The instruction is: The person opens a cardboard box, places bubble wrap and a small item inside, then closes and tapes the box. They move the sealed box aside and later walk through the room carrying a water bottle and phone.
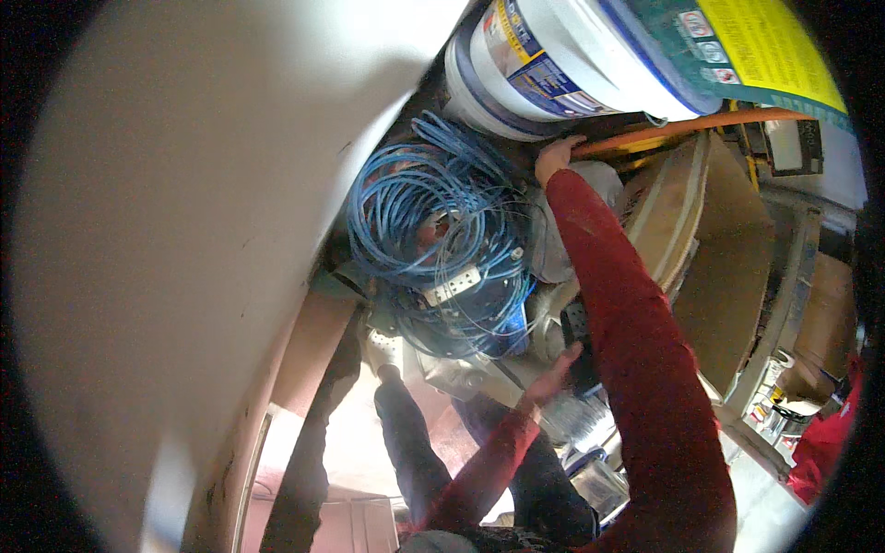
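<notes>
My right hand (555, 158) reaches far ahead, close under a white bucket with a blue label (544, 69). One finger stretches out beside the end of an orange bar (682, 129); its other fingers are partly hidden, and I see nothing held. Nearer to me, my left hand (551, 376) has its fingers extended against or just beside a black object (579, 346), whose kind I cannot make out. Left of both hands lies a large tangle of blue cable coils (396, 212). A white power strip (452, 286) rests on the coils.
A pale wall (184, 230) borders the left side. Open cardboard boxes (728, 240) stand to the right of my right arm. A clear plastic bag (550, 244) lies between the coils and that arm. Another green and yellow container (774, 46) is at the upper right.
</notes>
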A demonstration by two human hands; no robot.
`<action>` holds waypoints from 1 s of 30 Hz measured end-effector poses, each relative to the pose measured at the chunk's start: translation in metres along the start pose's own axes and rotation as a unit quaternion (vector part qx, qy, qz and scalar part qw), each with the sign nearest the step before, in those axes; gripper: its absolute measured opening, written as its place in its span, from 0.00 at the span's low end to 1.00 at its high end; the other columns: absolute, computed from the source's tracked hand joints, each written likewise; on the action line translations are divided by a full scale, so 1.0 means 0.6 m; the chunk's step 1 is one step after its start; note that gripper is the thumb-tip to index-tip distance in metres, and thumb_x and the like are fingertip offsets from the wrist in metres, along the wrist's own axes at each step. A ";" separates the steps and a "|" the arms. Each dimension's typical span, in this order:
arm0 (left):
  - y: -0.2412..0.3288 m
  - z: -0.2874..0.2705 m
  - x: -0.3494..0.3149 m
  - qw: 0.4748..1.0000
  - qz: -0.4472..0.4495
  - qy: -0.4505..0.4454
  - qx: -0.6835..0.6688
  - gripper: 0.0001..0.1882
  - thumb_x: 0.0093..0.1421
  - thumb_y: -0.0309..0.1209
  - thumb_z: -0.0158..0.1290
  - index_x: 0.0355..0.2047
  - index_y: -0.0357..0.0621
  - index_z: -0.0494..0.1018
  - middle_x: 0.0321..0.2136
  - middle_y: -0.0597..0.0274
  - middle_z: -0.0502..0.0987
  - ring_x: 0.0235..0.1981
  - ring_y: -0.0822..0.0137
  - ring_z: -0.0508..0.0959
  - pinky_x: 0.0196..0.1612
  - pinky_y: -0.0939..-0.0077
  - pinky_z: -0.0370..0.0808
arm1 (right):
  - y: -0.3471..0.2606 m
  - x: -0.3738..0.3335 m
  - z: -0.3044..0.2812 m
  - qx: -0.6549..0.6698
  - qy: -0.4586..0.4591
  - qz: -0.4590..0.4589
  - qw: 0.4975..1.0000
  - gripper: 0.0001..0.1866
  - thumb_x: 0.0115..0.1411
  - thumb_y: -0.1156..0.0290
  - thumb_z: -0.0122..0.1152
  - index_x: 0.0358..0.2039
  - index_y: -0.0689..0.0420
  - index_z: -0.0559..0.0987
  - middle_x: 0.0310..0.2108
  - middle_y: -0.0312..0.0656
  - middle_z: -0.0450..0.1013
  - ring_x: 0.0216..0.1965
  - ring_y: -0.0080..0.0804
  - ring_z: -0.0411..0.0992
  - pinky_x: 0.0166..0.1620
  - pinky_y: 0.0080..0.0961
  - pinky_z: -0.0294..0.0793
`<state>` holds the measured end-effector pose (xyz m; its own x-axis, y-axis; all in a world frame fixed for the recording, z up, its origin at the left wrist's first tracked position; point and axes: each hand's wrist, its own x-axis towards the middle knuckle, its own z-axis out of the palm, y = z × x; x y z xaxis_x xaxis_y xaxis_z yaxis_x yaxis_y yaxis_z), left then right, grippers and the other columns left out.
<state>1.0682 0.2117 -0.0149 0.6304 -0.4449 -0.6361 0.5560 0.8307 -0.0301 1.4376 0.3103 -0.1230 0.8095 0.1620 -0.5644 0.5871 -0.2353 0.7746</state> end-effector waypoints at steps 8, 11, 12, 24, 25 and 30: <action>-0.073 -0.098 -0.002 0.995 -0.057 0.010 0.085 0.29 0.64 0.53 0.45 0.53 0.42 0.70 0.49 0.62 0.75 0.49 0.66 0.73 0.55 0.70 0.66 | -0.076 0.064 0.200 0.222 0.109 -0.080 0.966 0.17 0.61 0.63 0.48 0.49 0.42 0.77 0.51 0.42 0.72 0.55 0.47 0.67 0.54 0.65 0.59; -0.053 -0.087 -0.029 0.986 -0.052 -0.059 0.150 0.32 0.65 0.53 0.43 0.58 0.40 0.65 0.55 0.60 0.70 0.55 0.64 0.69 0.62 0.71 0.59 | -0.054 0.065 0.268 0.260 0.152 -0.136 0.944 0.17 0.61 0.64 0.49 0.50 0.40 0.76 0.52 0.41 0.71 0.56 0.45 0.65 0.56 0.61 0.59; -0.017 -0.064 -0.040 0.983 -0.076 -0.084 0.143 0.32 0.66 0.53 0.42 0.58 0.40 0.65 0.55 0.60 0.70 0.56 0.64 0.68 0.62 0.71 0.58 | -0.051 0.057 0.276 0.243 0.171 -0.158 0.942 0.17 0.61 0.64 0.49 0.50 0.39 0.76 0.52 0.40 0.71 0.57 0.44 0.65 0.57 0.60 0.59; -0.046 -0.094 -0.048 0.965 -0.078 -0.119 0.220 0.30 0.67 0.50 0.40 0.57 0.38 0.66 0.53 0.54 0.71 0.55 0.60 0.70 0.61 0.70 0.60 | 0.018 -0.020 0.269 0.079 0.227 -0.393 0.887 0.21 0.58 0.61 0.50 0.50 0.54 0.75 0.55 0.44 0.67 0.58 0.47 0.63 0.63 0.46 0.59; -0.045 -0.102 -0.045 0.965 -0.072 -0.110 0.226 0.30 0.67 0.50 0.40 0.57 0.38 0.66 0.53 0.54 0.71 0.55 0.60 0.70 0.61 0.70 0.60 | 0.009 -0.026 0.227 -0.021 0.201 -0.436 0.877 0.21 0.58 0.61 0.51 0.51 0.54 0.74 0.55 0.43 0.67 0.57 0.48 0.63 0.63 0.46 0.60; -0.054 -0.104 -0.057 0.954 -0.079 -0.135 0.254 0.29 0.67 0.49 0.40 0.56 0.37 0.66 0.52 0.52 0.72 0.54 0.58 0.70 0.60 0.69 0.61 | 0.010 -0.051 0.269 0.185 0.251 -0.345 0.885 0.29 0.47 0.67 0.60 0.51 0.61 0.70 0.52 0.49 0.67 0.54 0.51 0.64 0.57 0.44 0.67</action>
<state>0.9948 0.2209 -0.0406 0.5961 -0.6782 -0.4298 0.8029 0.5075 0.3128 1.4155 0.1492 -0.1473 0.2149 0.7733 -0.5965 0.9757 -0.1973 0.0958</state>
